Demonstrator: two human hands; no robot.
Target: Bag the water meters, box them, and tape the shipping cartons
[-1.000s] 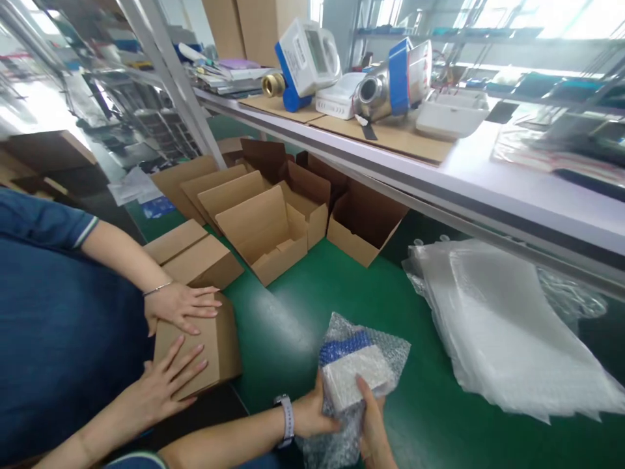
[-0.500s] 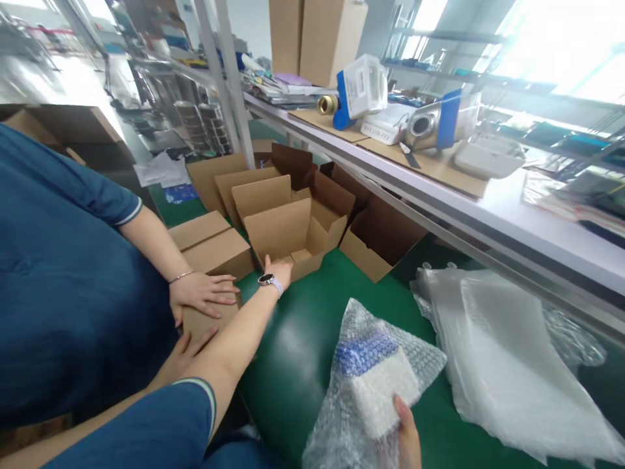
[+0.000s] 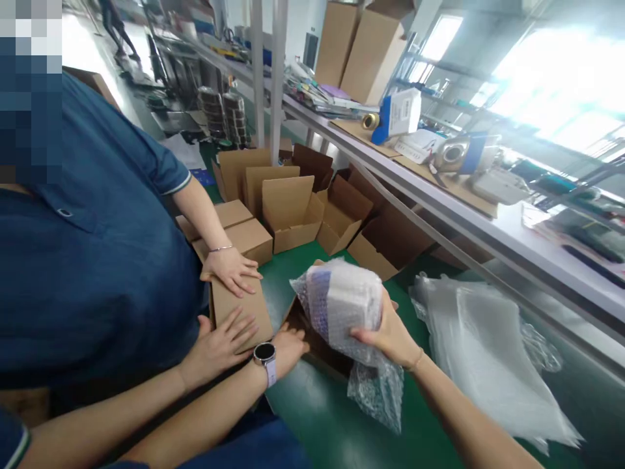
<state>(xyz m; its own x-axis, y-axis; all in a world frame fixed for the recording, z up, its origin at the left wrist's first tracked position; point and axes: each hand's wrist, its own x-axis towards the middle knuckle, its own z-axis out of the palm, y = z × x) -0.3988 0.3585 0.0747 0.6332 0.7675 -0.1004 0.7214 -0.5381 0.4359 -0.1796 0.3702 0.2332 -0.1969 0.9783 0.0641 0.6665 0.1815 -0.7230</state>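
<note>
My left hand (image 3: 289, 345), with a watch on its wrist, grips the left wall of an open cardboard box (image 3: 325, 361) on the green tabletop. My right hand (image 3: 390, 332) holds a bubble-wrapped blue-and-white device (image 3: 342, 303) above this box. The device hides much of the box's opening. A loose tail of bubble wrap (image 3: 378, 394) hangs down over the box's near side. To the left, a co-worker's two hands (image 3: 233, 270) lie spread on top of a closed cardboard box (image 3: 239, 299).
Several open boxes (image 3: 293, 225) stand at the back, beside closed boxes (image 3: 244, 234). Clear plastic bags (image 3: 493, 352) lie on the right. A raised shelf (image 3: 517, 234) along the back carries an unwrapped meter (image 3: 398, 117) and other parts.
My left hand has drawn an open box from the back row towards me. My right hand has lifted the wrapped device from the tabletop to above that box.
</note>
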